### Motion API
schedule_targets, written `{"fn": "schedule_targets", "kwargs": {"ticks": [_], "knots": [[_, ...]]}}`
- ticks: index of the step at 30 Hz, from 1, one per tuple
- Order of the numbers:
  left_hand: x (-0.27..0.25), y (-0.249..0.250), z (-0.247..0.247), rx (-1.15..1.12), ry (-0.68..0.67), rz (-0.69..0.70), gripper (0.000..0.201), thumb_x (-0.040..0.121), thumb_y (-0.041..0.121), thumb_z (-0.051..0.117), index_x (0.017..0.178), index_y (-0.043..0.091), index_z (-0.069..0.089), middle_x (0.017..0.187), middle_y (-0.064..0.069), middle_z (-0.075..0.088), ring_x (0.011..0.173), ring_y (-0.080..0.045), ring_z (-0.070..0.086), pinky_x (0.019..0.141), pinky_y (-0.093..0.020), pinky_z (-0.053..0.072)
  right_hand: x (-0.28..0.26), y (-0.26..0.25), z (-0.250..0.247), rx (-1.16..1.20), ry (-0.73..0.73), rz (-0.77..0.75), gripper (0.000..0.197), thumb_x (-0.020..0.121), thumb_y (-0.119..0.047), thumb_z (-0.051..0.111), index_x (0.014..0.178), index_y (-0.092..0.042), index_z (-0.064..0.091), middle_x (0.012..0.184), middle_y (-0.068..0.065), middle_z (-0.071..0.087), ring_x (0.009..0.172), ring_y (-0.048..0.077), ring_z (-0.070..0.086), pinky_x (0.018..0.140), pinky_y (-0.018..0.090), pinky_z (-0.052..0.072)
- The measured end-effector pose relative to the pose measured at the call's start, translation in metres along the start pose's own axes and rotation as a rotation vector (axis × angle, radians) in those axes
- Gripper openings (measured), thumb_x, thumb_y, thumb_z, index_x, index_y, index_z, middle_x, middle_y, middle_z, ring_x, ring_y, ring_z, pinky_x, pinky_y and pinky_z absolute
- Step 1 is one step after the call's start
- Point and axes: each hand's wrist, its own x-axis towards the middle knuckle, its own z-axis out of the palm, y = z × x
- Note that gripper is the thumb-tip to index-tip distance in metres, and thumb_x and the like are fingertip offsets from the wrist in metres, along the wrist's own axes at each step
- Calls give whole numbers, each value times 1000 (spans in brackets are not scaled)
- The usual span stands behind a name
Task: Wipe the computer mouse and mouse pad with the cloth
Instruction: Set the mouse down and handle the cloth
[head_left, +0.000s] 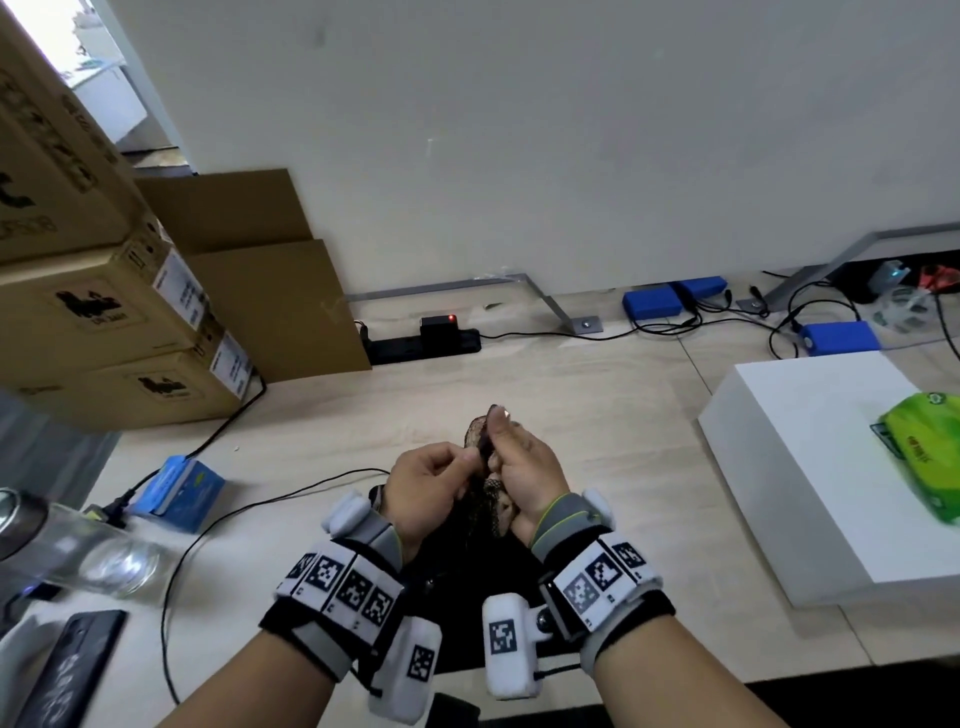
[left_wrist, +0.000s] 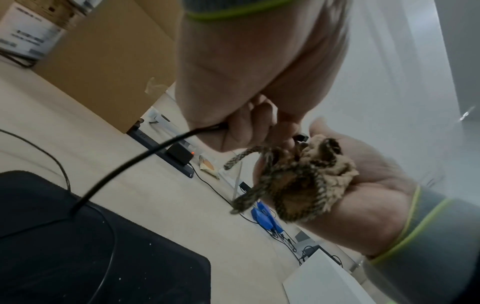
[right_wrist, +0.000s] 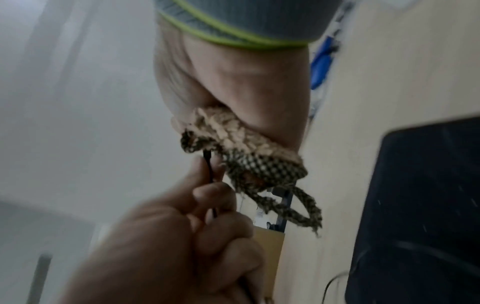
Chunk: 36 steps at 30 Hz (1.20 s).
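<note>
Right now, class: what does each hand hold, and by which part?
The left hand grips the black cable near its plug end. The right hand holds the bunched cloth in its palm.

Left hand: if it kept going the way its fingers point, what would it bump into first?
Probably the cloth bunched in the right hand; the left hand, pinching a black cable, already almost touches it. Depth is unclear.
</note>
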Motion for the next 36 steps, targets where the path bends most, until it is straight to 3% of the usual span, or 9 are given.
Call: {"fn": "schedule_targets", "kwargs": {"ticks": [3, 7, 12, 19, 23, 25, 27, 29, 36], "knots": [[3, -5, 1, -38, 84, 4, 22, 91, 14, 61, 73, 9, 72, 50, 1, 57, 38, -4, 40, 41, -13, 32, -3, -2, -6, 410, -140, 187, 51, 71, -65, 65, 75, -14, 60, 69, 9, 58, 64, 28, 55, 64, 35, 46], [6, -9, -1, 224, 130, 92, 22, 87, 18, 67, 65, 18, 70, 48, 7, 59, 43, -3, 46, 46, -19, 37, -13, 0, -6, 414, -197, 135, 22, 83, -25, 63, 88, -5, 70, 91, 15, 67, 89, 31, 62, 85, 42, 48], [1, -16, 2, 538, 55, 183, 22, 79, 14, 64, 59, 23, 60, 48, 7, 53, 45, -3, 44, 50, -22, 36, -6, 19, -2, -14, 105, 34, 15, 93, -17, 59, 82, -8, 62, 77, 13, 67, 70, 26, 66, 63, 32, 54], [-8, -18, 3, 691, -95, 206, 23, 78, 16, 60, 58, 25, 53, 48, 5, 47, 46, -5, 40, 49, -23, 32, -3, 24, -9, 32, 242, 145, 24, 93, -23, 59, 92, 1, 63, 82, 20, 67, 75, 33, 67, 74, 50, 55], [-4, -24, -15, 784, -141, 210, 18, 85, 27, 65, 68, 24, 63, 55, 10, 55, 52, -3, 49, 53, -23, 37, 11, 19, -22, -27, 413, 95, 35, 95, -31, 54, 103, 2, 60, 88, 12, 63, 63, 21, 61, 55, 29, 54], [-4, -42, -39, 775, -72, 124, 22, 88, 30, 63, 66, 26, 59, 56, 10, 59, 55, -6, 54, 56, -23, 40, 19, 19, -35, 1, 512, 74, 44, 90, -42, 58, 104, 0, 61, 92, 12, 67, 69, 26, 66, 60, 38, 60], [-9, -64, -63, 758, 21, 31, 22, 90, 32, 59, 69, 29, 56, 61, 9, 61, 59, -12, 57, 60, -25, 42, 25, 20, -45, 6, 521, 50, 40, 87, -43, 63, 94, -3, 65, 83, 13, 70, 70, 30, 69, 64, 48, 59], [-20, -88, -77, 755, 37, -49, 16, 90, 35, 59, 78, 28, 51, 71, 8, 61, 67, -17, 57, 64, -28, 43, 23, 25, -42, -10, 455, 16, 28, 89, -33, 64, 85, -6, 65, 76, 12, 68, 60, 27, 64, 56, 38, 57], [-44, -145, -72, 982, -233, -47, 56, 64, 52, 79, 90, 26, 37, 98, 10, 40, 89, -14, 40, 72, -26, 34, 12, 77, -31, -330, 372, -3, 27, 76, -28, 74, 94, -12, 65, 96, 14, 72, 69, 26, 67, 62, 38, 57]]}}
